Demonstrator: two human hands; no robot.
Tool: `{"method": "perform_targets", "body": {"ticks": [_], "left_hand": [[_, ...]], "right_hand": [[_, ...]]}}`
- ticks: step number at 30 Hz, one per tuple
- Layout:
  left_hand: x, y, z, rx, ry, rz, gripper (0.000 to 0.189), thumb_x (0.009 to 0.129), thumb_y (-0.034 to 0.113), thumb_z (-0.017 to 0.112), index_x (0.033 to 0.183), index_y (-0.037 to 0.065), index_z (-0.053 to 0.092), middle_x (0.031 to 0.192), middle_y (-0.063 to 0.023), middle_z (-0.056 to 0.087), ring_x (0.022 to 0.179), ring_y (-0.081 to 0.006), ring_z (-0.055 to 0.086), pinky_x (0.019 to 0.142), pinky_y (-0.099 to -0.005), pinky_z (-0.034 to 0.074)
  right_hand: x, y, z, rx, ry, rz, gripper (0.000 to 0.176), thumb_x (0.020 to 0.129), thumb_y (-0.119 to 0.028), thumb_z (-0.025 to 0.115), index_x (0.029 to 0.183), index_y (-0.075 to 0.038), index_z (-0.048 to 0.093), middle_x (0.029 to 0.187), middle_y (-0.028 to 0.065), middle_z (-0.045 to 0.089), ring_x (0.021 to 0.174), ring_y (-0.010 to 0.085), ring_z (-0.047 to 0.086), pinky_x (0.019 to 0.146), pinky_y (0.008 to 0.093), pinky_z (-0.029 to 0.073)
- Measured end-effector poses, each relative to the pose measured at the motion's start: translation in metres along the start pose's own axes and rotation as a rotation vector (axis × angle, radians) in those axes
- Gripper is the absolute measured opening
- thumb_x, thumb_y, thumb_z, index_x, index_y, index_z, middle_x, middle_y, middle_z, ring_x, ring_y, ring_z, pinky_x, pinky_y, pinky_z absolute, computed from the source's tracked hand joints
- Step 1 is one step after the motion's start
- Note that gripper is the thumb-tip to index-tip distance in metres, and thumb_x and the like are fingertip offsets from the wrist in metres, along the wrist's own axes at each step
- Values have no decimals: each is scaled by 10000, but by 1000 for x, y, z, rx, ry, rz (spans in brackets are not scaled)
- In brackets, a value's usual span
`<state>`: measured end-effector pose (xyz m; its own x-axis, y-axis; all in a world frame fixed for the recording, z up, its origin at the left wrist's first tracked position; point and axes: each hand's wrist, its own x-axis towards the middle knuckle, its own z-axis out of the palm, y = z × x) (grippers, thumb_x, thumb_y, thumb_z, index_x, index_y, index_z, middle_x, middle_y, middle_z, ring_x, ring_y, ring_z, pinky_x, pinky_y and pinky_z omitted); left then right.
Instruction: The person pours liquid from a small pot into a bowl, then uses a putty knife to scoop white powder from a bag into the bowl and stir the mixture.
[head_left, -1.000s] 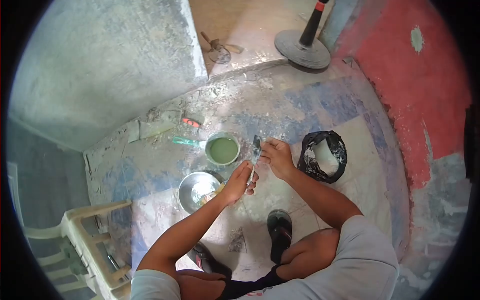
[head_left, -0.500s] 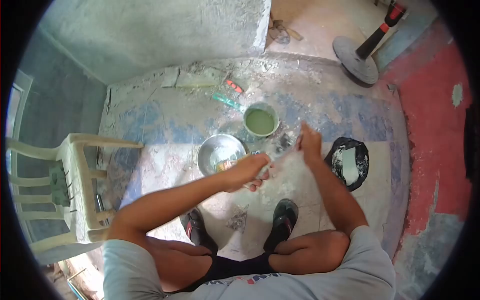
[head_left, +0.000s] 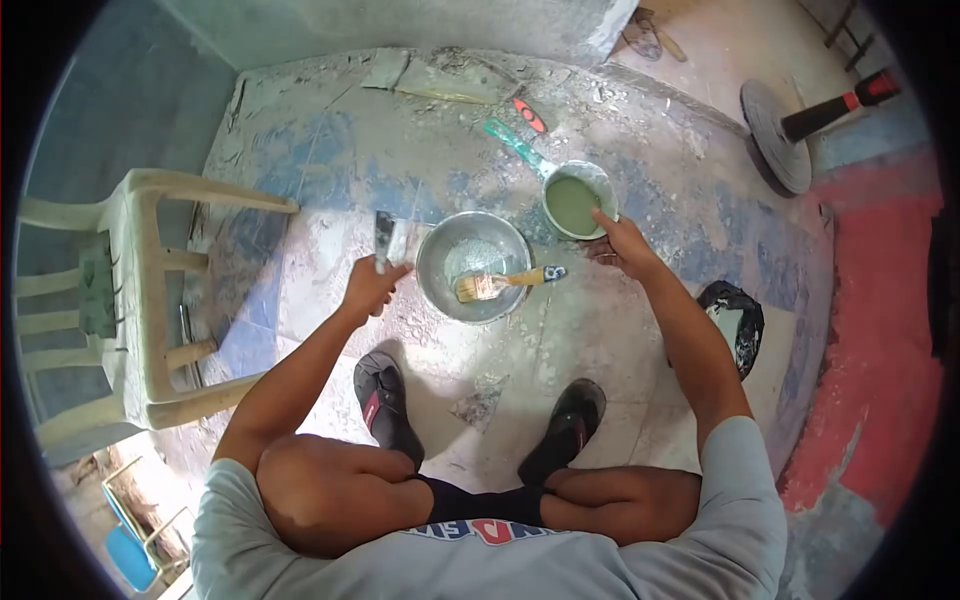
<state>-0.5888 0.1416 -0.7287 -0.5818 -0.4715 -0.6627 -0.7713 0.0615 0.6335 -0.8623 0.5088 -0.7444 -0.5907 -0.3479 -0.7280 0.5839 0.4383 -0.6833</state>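
My left hand (head_left: pixel 375 288) is closed around a putty knife (head_left: pixel 384 238), its blade pointing away from me, left of the metal bowl. My right hand (head_left: pixel 628 245) grips the near-right rim of a round pot (head_left: pixel 612 185) of murky green liquid, thumb at the rim and fingers lower on its side. A teal handle (head_left: pixel 515 140) meets the pot at its far left. Between my hands stands the shiny metal bowl (head_left: pixel 428 262), with some pale wet stuff inside. A paintbrush (head_left: pixel 500 284) rests across it, bristles inside and wooden handle over the right rim.
A black plastic bag (head_left: pixel 748 320) with white material lies beyond my right forearm. To the left is a plastic chair (head_left: pixel 150 290). A red-and-black tool (head_left: pixel 529 116) lies beyond the pot; a round-based stand (head_left: pixel 780 140) is at far right. Rubble lines the wall.
My hands have moved apart from near the bowl. The left, with the putty knife, is now left of the bowl; the right has reached the pot's rim. The view has shifted.
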Motion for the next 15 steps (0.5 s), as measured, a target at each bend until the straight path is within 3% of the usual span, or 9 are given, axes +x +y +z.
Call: {"method": "perform_targets", "body": {"ticks": [3, 4, 7, 9, 10, 12, 13, 15], "left_hand": [[-4, -11, 15, -90, -44, -7, 390, 824, 322, 835, 852, 75, 535, 715, -61, 597, 460, -125, 519, 342, -281, 337], [-2, -14, 17, -107, -52, -79, 390, 812, 291, 849, 884, 64, 541, 738, -69, 612, 510, -136, 562, 368, -280, 389], [5, -25, 28, -230, -59, 7, 381, 808, 243, 858, 898, 41, 547, 795, -92, 653, 685, -165, 663, 481, -299, 528], [13, -28, 30, -147, -25, 128, 372, 803, 222, 861, 906, 26, 561, 802, -83, 648, 716, -150, 668, 503, -315, 546], [6, -11, 27, 117, 79, 108, 344, 814, 217, 838, 897, 7, 580, 871, -143, 663, 753, -177, 689, 587, -353, 551], [9, -12, 29, 178, 206, 631, 318, 831, 217, 815, 890, -20, 610, 912, -159, 666, 794, -208, 687, 686, -349, 557], [-9, 12, 30, 92, 38, 728, 316, 854, 242, 792, 944, -29, 657, 986, -171, 670, 896, -286, 681, 796, -385, 541], [0, 17, 63, 270, 15, 1145, 343, 861, 266, 775, 1017, -23, 680, 1090, -196, 651, 977, -339, 663, 843, -416, 525]], "right_hand": [[7, 8, 7, 126, -52, 73, 385, 1032, -387, 493, 1083, -30, 630, 877, 124, 737, 667, 160, 666, 611, 295, 527], [6, 7, 9, 120, -57, 78, 385, 1032, -387, 493, 1083, -30, 630, 877, 124, 737, 667, 160, 666, 611, 295, 527], [4, 5, 12, 161, -65, 122, 399, 1041, -361, 462, 1121, -8, 630, 921, 143, 744, 702, 165, 675, 649, 311, 538], [3, 6, 12, 221, -67, 115, 405, 1047, -318, 431, 1159, 22, 621, 960, 171, 745, 728, 174, 679, 699, 342, 550], [5, 10, 13, 222, -66, 122, 405, 1047, -318, 431, 1159, 22, 621, 960, 171, 745, 728, 174, 679, 699, 342, 550], [6, 14, 11, 253, -81, 111, 424, 1053, -305, 404, 1191, 51, 589, 983, 178, 729, 792, 211, 688, 748, 372, 567], [1, 12, 15, 257, -68, 95, 407, 1041, -276, 403, 1172, 60, 591, 975, 182, 725, 793, 210, 684, 745, 359, 565], [2, 12, 16, 272, -48, 89, 395, 1032, -254, 400, 1165, 66, 591, 969, 183, 723, 788, 208, 682, 738, 352, 564]]}}
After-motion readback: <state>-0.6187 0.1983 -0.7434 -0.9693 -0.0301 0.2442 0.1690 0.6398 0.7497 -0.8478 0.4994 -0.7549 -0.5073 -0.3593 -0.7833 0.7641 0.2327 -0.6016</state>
